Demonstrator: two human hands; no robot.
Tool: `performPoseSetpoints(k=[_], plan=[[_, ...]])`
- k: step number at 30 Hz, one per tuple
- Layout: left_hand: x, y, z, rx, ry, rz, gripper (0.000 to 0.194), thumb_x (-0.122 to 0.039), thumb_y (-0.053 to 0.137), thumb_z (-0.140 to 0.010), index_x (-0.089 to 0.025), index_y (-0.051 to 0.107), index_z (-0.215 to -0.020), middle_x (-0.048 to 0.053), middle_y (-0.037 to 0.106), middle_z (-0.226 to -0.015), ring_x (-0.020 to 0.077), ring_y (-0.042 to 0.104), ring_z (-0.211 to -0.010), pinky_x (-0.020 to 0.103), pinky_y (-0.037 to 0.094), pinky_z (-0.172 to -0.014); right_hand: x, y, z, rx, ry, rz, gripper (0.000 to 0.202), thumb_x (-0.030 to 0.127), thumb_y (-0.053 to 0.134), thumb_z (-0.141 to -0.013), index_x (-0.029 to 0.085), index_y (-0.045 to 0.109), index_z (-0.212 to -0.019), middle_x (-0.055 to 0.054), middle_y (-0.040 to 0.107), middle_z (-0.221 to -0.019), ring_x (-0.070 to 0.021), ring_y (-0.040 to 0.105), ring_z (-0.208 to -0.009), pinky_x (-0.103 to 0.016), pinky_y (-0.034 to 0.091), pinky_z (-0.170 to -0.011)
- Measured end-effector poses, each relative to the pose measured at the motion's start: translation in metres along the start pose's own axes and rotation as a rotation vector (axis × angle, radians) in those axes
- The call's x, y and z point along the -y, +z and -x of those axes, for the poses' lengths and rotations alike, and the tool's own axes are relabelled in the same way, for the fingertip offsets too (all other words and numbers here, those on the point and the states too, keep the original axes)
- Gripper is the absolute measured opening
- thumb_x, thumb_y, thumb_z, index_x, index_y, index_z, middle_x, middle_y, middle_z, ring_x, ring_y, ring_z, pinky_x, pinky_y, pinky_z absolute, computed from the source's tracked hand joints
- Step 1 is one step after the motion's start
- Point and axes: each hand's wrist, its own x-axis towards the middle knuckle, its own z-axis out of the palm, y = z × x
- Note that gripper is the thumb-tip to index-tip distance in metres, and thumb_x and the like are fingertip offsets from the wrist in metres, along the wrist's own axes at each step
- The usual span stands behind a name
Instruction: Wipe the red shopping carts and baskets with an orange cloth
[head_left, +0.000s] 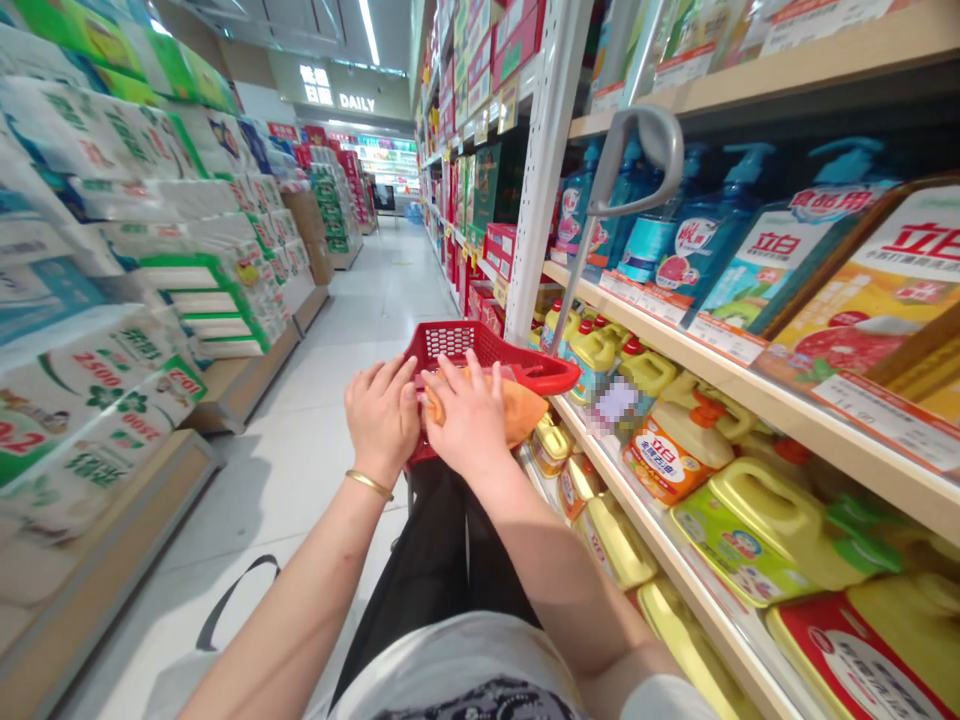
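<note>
My left hand [384, 415] lies at the left side of a red shopping basket [444, 342], its fingers stretched out near the rim. Beside it my right hand [469, 412] rests with fingers spread on a soft-looking orange thing [523, 412] at the top of the basket. A fold of the orange thing shows by that thumb, and its kind cannot be made out. From the basket's right side a grey pull handle [637, 160] rises, leaning in front of the shelf. Both hands hide most of the basket's inside.
Close on the right, shelves hold blue pump bottles [697, 235] above yellow detergent jugs [757, 525]. Packs of tissue paper [97, 400] are stacked on a low platform [172, 490] along the left. A pale tiled aisle [375, 290] runs ahead between them. A dark strap [232, 600] shows at lower left.
</note>
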Motion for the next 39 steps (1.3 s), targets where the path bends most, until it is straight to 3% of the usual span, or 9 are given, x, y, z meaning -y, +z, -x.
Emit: performPoseSetpoints(k=[3, 8, 10, 18, 21, 27, 29, 35, 39], plan=[[0.000, -0.001, 0.001, 0.015, 0.010, -0.004, 0.055, -0.043, 0.025, -0.108, -0.023, 0.064, -0.143, 0.008, 0.064, -0.146, 0.0304, 0.051, -0.135, 0.050, 0.030, -0.118, -0.008, -0.003, 0.002, -0.020, 0.029, 0.005, 0.039, 0.040, 0.051, -0.104, 0.035, 0.064, -0.141, 0.002, 0.050, -0.160, -0.0300, 0.031, -0.155, -0.063, 0.001, -0.130], [-0.004, 0.000, 0.002, 0.001, -0.004, 0.032, 0.053, -0.043, 0.028, -0.108, -0.024, 0.064, -0.142, 0.007, 0.064, -0.146, 0.0299, 0.051, -0.136, 0.049, 0.030, -0.119, -0.080, -0.020, 0.011, -0.172, 0.378, 0.081, 0.040, 0.041, 0.041, -0.107, 0.035, 0.066, -0.138, -0.001, 0.051, -0.160, -0.0338, 0.031, -0.155, -0.076, 0.003, -0.123], [-0.004, 0.001, 0.002, -0.012, -0.017, 0.050, 0.053, -0.043, 0.029, -0.108, -0.024, 0.064, -0.142, 0.007, 0.064, -0.146, 0.0299, 0.050, -0.137, 0.049, 0.029, -0.120, -0.088, -0.023, 0.010, -0.175, 0.443, 0.104, 0.040, 0.040, 0.041, -0.107, 0.035, 0.068, -0.136, -0.001, 0.050, -0.160, -0.0355, 0.028, -0.156, -0.079, 0.003, -0.121], [0.001, -0.001, 0.001, 0.010, -0.001, 0.015, 0.057, -0.043, 0.024, -0.108, -0.022, 0.065, -0.141, 0.009, 0.064, -0.146, 0.0305, 0.052, -0.135, 0.050, 0.030, -0.119, 0.012, 0.003, 0.003, -0.009, -0.028, 0.016, 0.041, 0.042, 0.051, -0.104, 0.034, 0.063, -0.142, 0.003, 0.048, -0.162, -0.0306, 0.021, -0.159, -0.065, -0.003, -0.130], [0.001, -0.002, 0.001, 0.021, 0.016, 0.017, 0.056, -0.044, 0.025, -0.108, -0.022, 0.064, -0.142, 0.009, 0.064, -0.146, 0.0306, 0.052, -0.135, 0.051, 0.030, -0.119, -0.002, -0.002, 0.006, -0.028, 0.002, 0.007, 0.039, 0.042, 0.050, -0.105, 0.036, 0.063, -0.141, 0.004, 0.048, -0.162, -0.0299, 0.027, -0.157, -0.065, -0.002, -0.129], [-0.002, 0.003, 0.002, -0.023, 0.002, 0.049, 0.052, -0.043, 0.030, -0.108, -0.023, 0.064, -0.142, 0.007, 0.065, -0.146, 0.0300, 0.052, -0.134, 0.050, 0.029, -0.119, -0.078, -0.022, 0.010, -0.161, 0.374, 0.049, 0.039, 0.038, 0.044, -0.106, 0.035, 0.067, -0.137, 0.000, 0.050, -0.160, -0.0339, 0.028, -0.157, -0.076, 0.003, -0.123], [-0.002, 0.005, 0.002, -0.037, -0.008, 0.046, 0.051, -0.042, 0.030, -0.108, -0.023, 0.065, -0.141, 0.007, 0.065, -0.145, 0.0296, 0.052, -0.134, 0.050, 0.030, -0.119, -0.070, -0.018, 0.008, -0.161, 0.336, 0.058, 0.039, 0.036, 0.044, -0.106, 0.033, 0.068, -0.136, -0.001, 0.051, -0.160, -0.0341, 0.024, -0.158, -0.075, 0.002, -0.124], [0.002, 0.002, 0.002, -0.015, 0.013, 0.006, 0.053, -0.042, 0.027, -0.109, -0.023, 0.065, -0.141, 0.009, 0.065, -0.144, 0.0298, 0.052, -0.135, 0.049, 0.032, -0.116, 0.001, 0.001, -0.001, -0.036, -0.003, 0.007, 0.040, 0.039, 0.054, -0.102, 0.031, 0.065, -0.140, 0.000, 0.051, -0.159, -0.0307, 0.025, -0.158, -0.063, 0.003, -0.130], [0.001, 0.001, 0.002, -0.009, 0.016, 0.005, 0.053, -0.042, 0.028, -0.109, -0.023, 0.064, -0.142, 0.008, 0.065, -0.145, 0.0298, 0.052, -0.134, 0.049, 0.032, -0.116, -0.022, -0.008, 0.004, -0.058, 0.076, 0.012, 0.038, 0.041, 0.050, -0.105, 0.035, 0.065, -0.140, 0.002, 0.051, -0.160, -0.0301, 0.028, -0.157, -0.065, 0.001, -0.129]])
